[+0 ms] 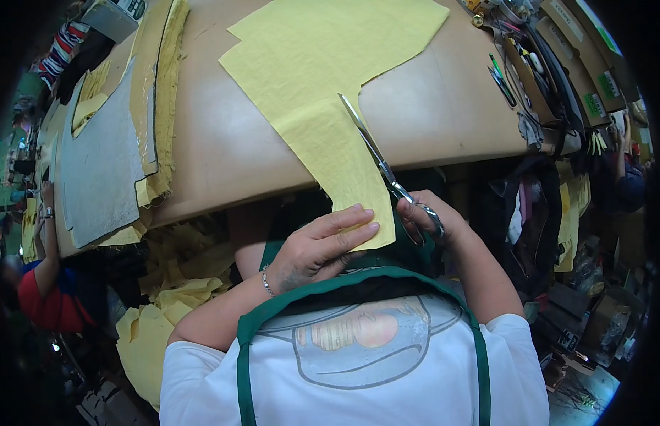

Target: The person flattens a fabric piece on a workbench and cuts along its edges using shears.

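Observation:
A large piece of yellow fabric (301, 113) lies over the table and hangs past its front edge toward me. My left hand (323, 245) grips the near end of the fabric, fingers on top and the thumb hidden. In my right hand (433, 213) is a pair of scissors (380, 160), with fingers and thumb at the handle loops. The blades point away from me along the right edge of the fabric, one blade lying over the cloth.
Grey pattern boards (106, 156) and stacked yellow cloth rest on the left of the table (202, 142). Pens (502, 82) and boxes (571, 60) sit at the right. Yellow scraps (181, 284) are piled below the table. Other people are at both sides, one in a red sleeve (46, 284).

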`<action>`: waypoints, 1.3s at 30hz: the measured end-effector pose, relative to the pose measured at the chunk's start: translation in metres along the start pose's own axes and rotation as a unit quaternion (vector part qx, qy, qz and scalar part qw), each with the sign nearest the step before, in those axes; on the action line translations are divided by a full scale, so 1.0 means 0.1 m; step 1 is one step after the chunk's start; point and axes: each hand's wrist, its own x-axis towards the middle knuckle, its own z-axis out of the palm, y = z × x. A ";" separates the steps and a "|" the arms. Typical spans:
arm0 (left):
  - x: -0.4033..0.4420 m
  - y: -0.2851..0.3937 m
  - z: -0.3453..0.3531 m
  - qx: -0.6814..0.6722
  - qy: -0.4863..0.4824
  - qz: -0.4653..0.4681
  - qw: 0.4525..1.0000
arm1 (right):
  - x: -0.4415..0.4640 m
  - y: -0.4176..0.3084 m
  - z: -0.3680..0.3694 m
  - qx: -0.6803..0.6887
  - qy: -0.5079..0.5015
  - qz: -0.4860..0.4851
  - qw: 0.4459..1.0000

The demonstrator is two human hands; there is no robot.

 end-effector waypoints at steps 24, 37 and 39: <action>0.11 0.21 -0.01 -0.142 -0.050 -0.015 0.988 | -0.35 0.27 0.23 0.031 0.072 0.080 0.994; 0.23 0.28 0.02 -0.176 -0.089 -0.006 0.980 | -0.46 0.52 0.33 0.017 0.116 0.021 0.993; 0.28 0.30 0.04 -0.184 -0.093 -0.009 0.978 | -0.48 0.53 0.33 0.013 0.117 0.007 0.993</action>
